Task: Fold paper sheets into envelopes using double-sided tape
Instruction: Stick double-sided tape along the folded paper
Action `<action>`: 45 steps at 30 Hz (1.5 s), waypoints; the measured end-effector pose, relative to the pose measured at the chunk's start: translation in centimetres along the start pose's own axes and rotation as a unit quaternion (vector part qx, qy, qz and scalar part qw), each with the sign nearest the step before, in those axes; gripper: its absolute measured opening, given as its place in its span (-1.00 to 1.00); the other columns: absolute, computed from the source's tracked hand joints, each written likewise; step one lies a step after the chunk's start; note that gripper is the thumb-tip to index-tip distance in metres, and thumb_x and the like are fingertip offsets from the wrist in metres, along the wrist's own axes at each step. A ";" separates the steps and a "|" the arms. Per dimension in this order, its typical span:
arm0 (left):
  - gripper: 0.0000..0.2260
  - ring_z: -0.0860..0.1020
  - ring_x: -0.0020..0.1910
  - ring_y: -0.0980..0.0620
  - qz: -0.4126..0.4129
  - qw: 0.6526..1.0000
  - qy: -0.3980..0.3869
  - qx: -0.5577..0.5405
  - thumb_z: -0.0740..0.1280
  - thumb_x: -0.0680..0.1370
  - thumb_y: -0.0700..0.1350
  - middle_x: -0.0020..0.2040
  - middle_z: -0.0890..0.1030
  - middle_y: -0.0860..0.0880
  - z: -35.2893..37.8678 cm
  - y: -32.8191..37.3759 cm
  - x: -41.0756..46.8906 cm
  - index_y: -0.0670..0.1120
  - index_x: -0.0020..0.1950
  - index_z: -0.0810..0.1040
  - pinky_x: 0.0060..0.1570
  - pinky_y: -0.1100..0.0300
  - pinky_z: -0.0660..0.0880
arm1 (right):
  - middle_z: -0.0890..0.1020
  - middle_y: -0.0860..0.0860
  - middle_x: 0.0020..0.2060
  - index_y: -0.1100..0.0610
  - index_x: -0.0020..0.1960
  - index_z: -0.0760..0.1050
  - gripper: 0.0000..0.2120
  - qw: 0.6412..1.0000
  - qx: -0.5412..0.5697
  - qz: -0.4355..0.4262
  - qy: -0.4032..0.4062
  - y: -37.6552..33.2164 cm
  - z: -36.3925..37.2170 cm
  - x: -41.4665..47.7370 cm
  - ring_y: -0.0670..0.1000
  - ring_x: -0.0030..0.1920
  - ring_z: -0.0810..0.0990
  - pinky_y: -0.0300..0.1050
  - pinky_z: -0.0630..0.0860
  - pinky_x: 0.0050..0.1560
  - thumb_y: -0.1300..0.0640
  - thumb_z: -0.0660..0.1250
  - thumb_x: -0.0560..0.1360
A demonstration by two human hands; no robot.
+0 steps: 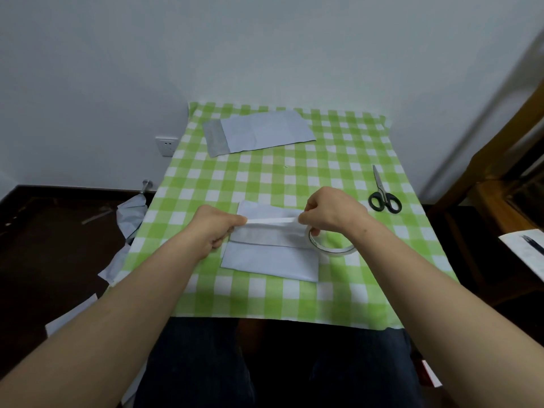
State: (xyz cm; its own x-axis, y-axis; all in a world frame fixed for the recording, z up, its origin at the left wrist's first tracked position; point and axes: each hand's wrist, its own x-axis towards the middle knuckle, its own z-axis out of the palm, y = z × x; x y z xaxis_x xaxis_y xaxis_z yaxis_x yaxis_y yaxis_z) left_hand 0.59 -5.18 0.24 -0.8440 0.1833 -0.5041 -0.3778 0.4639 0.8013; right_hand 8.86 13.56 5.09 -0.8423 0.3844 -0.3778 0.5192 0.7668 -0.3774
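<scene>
Partly under right hand (332, 210), tape roll (332, 252); under left hand (217, 228), strip (270, 221) end.

Head camera; looks forward-down; table (347, 301) near

Two folded paper sheets lay on one checked table (323, 301): a near sheet (269, 260) at six o'clock, a far sheet (265, 129) at twelve. One tape roll (332, 253) sat at centre, one pair of scissors (382, 192) at three o'clock. Two hands showed: left hand (217, 228), right hand (332, 210).

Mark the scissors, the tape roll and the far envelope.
scissors (381, 187), head view, at the pivot.
tape roll (329, 252), head view, on its near rim.
far envelope (259, 132), head view, middle of its face.
</scene>
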 end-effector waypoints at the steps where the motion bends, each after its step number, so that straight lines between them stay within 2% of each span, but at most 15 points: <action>1: -0.82 0.16 -0.67 0.11 0.000 1.000 -0.002 0.001 0.46 0.43 -0.18 -0.42 0.38 -0.07 0.0 0.0 0.0 -0.20 -0.23 0.49 -0.63 0.35 0.08 | 0.68 -0.04 -0.36 0.21 -0.07 0.61 -0.78 1.000 0.016 0.002 -0.001 0.1 -0.1 0.0 0.02 -0.26 0.52 -0.15 0.41 -0.23 0.15 0.24 0.42; 4: -0.79 0.16 -0.61 0.08 0.002 1.000 -0.004 0.007 0.47 0.43 -0.16 -0.43 0.39 -0.06 0.0 0.1 -0.2 -0.20 -0.27 0.48 -0.61 0.33 0.10 | 0.69 0.00 -0.34 0.27 -0.05 0.60 -0.75 1.000 0.026 0.002 0.000 0.2 -0.4 -0.2 0.03 -0.32 0.48 -0.14 0.44 -0.22 0.20 0.21 0.41; 8: -0.77 0.17 -0.57 0.04 0.017 1.000 0.002 0.017 0.47 0.42 -0.16 -0.43 0.36 -0.07 0.5 0.1 -0.3 -0.19 -0.30 0.45 -0.59 0.32 0.11 | 0.67 -0.04 -0.38 0.20 -0.15 0.61 -0.83 0.999 -0.048 0.009 0.009 0.6 -1.0 -0.3 0.01 -0.34 0.54 -0.18 0.44 -0.27 0.24 0.24 0.39; 11: -0.81 0.18 -0.55 0.03 0.031 0.999 0.007 0.022 0.48 0.41 -0.16 -0.41 0.33 -0.07 0.8 -0.2 -0.3 -0.21 -0.20 0.49 -0.59 0.33 0.13 | 0.67 -0.07 -0.39 0.15 -0.22 0.60 -0.90 0.995 -0.094 0.018 0.011 1.1 -1.3 -0.4 -0.01 -0.31 0.57 -0.21 0.40 -0.30 0.17 0.32 0.40; 14: -0.79 0.29 -0.53 0.01 0.036 0.999 0.010 0.025 0.48 0.41 -0.15 -0.36 0.45 -0.11 1.1 -0.5 -0.4 -0.27 -0.09 0.60 -0.52 0.27 0.22 | 0.67 -0.06 -0.36 0.15 -0.21 0.61 -0.90 0.996 -0.088 0.022 0.001 1.3 -1.1 -0.3 0.00 -0.30 0.57 -0.22 0.39 -0.31 0.16 0.32 0.40; 18: -0.77 0.50 -0.40 -0.06 0.041 0.999 0.014 0.014 0.48 0.41 -0.17 -0.21 0.60 -0.19 1.5 -0.6 -0.5 -0.29 -0.03 0.61 -0.39 0.22 0.43 | 0.68 -0.05 -0.33 0.12 -0.28 0.54 -0.87 0.997 -0.078 0.028 0.001 1.4 -0.7 -0.2 0.01 -0.32 0.51 -0.25 0.32 -0.38 0.23 0.23 0.38; 22: -0.82 0.44 -0.48 0.03 0.041 0.999 0.012 0.022 0.46 0.44 -0.18 -0.33 0.53 -0.09 1.3 -0.5 -1.0 -0.25 -0.05 0.60 -0.60 0.35 0.30 | 0.66 -0.03 -0.31 0.11 -0.32 0.47 -0.89 0.995 -0.100 0.027 0.006 1.5 -0.5 -0.2 0.03 -0.30 0.51 -0.26 0.31 -0.37 0.21 0.27 0.39; 26: -0.84 0.34 -0.56 0.07 0.044 0.999 0.022 0.015 0.45 0.45 -0.20 -0.40 0.46 -0.07 0.8 -0.2 -1.4 -0.27 -0.05 0.59 -0.68 0.41 0.20 | 0.63 -0.05 -0.32 0.09 -0.35 0.43 -0.80 0.992 -0.123 0.033 0.006 1.6 -0.6 -0.2 0.03 -0.25 0.57 -0.24 0.33 -0.34 0.10 0.35 0.41; 29: -0.86 0.26 -0.57 0.05 0.027 0.999 0.022 0.017 0.46 0.43 -0.18 -0.41 0.42 -0.05 0.1 0.0 -1.2 -0.23 -0.15 0.58 -0.61 0.33 0.18 | 0.63 -0.04 -0.41 0.15 -0.29 0.54 -0.84 0.998 -0.057 0.031 -0.014 1.7 -1.0 -0.2 0.02 -0.29 0.54 -0.18 0.40 -0.27 0.12 0.30 0.42; 33: -0.80 0.19 -0.53 0.02 0.014 0.999 0.027 0.015 0.48 0.41 -0.18 -0.42 0.34 -0.06 -0.5 0.3 -0.9 -0.18 -0.26 0.47 -0.52 0.25 0.15 | 0.63 0.02 -0.40 0.25 -0.13 0.64 -0.79 1.000 0.012 0.016 -0.014 1.6 -1.5 -0.5 0.02 -0.32 0.48 -0.17 0.38 -0.27 0.20 0.24 0.41; 38: -0.80 0.19 -0.53 0.02 0.015 0.999 0.029 0.027 0.49 0.40 -0.19 -0.42 0.33 -0.06 -0.5 0.4 -0.8 -0.17 -0.21 0.47 -0.55 0.29 0.14 | 0.69 0.05 -0.30 0.25 -0.14 0.64 -0.82 0.999 -0.038 0.011 -0.003 2.0 -1.0 -0.1 0.05 -0.33 0.50 -0.15 0.42 -0.27 0.28 0.26 0.39; 42: -0.80 0.19 -0.54 0.03 0.017 0.999 0.027 0.039 0.49 0.40 -0.19 -0.40 0.34 -0.07 -0.3 0.1 -0.8 -0.20 -0.14 0.50 -0.57 0.29 0.14 | 0.67 0.00 -0.34 0.22 -0.13 0.63 -0.85 0.997 -0.072 0.018 0.011 2.2 -0.4 0.3 0.04 -0.29 0.56 -0.17 0.44 -0.25 0.28 0.29 0.38; 45: -0.79 0.23 -0.54 0.03 0.021 0.998 0.027 0.046 0.48 0.41 -0.19 -0.40 0.36 -0.06 0.2 -0.2 -1.2 -0.26 -0.07 0.55 -0.63 0.33 0.15 | 0.69 0.04 -0.23 0.17 -0.11 0.61 -0.87 0.995 -0.093 0.030 0.007 2.4 -0.1 0.3 0.05 -0.22 0.61 -0.21 0.41 -0.30 0.28 0.32 0.38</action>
State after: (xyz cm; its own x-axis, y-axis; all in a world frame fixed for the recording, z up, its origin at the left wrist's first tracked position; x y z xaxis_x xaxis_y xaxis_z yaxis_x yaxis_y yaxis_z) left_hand 1.68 -5.32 0.65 -0.8785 0.1582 -0.4509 -0.3076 0.5349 0.7869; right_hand 9.78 15.55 4.16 -0.8133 0.4382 -0.3827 0.5336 0.8241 -0.1903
